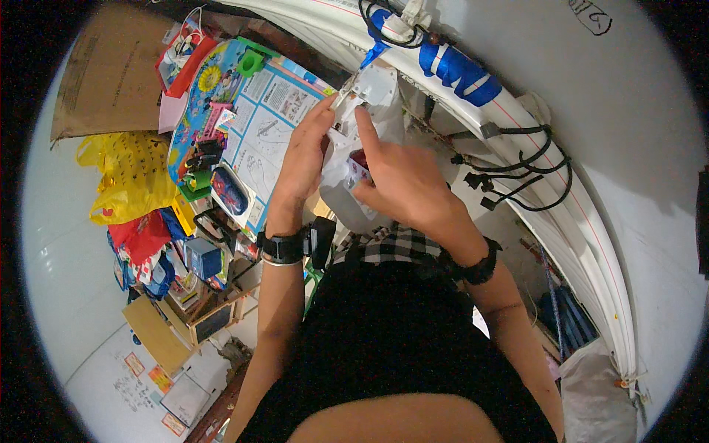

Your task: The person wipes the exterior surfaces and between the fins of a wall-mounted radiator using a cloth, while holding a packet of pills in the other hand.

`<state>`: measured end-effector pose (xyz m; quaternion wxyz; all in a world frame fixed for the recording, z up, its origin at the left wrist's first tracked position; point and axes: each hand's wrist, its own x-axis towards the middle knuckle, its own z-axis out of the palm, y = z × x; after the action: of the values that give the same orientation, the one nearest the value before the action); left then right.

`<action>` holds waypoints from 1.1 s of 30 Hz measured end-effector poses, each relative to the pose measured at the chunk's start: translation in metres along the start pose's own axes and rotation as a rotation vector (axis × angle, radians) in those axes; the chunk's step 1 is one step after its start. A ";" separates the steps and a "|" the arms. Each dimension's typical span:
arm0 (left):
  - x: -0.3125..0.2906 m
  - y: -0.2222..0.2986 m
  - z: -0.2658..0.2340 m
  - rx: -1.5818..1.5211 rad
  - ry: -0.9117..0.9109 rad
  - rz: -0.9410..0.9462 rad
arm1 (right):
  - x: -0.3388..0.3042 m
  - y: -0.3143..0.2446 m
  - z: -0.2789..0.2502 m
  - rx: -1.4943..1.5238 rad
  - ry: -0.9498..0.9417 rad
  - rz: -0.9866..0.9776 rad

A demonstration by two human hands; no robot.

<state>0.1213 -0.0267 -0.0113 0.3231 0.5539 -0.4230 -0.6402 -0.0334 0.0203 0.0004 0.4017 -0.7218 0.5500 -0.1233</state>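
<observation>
Head view: right hand (410, 181) holds index finger (367, 134) outstretched.

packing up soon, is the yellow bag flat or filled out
Filled out: the yellow bag bulges in rounded folds; what is inside I cannot tell.

We see a plain black top (399, 340) above black-and-white checked cloth (395, 247), perhaps shorts or a skirt, though too little shows to be sure. Our left wrist (285, 221) wears a black strap (284, 247) with a boxy black case (320, 242) and a thin pale bangle (283, 261); our right wrist (464, 236), a dark band (481, 267). The forearms are sleeveless.
</observation>
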 end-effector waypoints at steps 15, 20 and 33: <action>0.001 0.001 0.002 -0.033 -0.012 0.033 | 0.002 0.009 0.000 0.351 0.046 -0.013; 0.002 0.000 0.003 -0.119 -0.032 0.004 | -0.002 0.001 0.002 0.330 0.081 0.011; 0.001 -0.001 0.002 -0.068 -0.029 0.042 | 0.000 -0.001 -0.003 0.125 0.088 -0.002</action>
<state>0.1193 -0.0266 -0.0125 0.3492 0.5241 -0.4171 -0.6552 -0.0349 0.0195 0.0028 0.4211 -0.6898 0.5577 -0.1895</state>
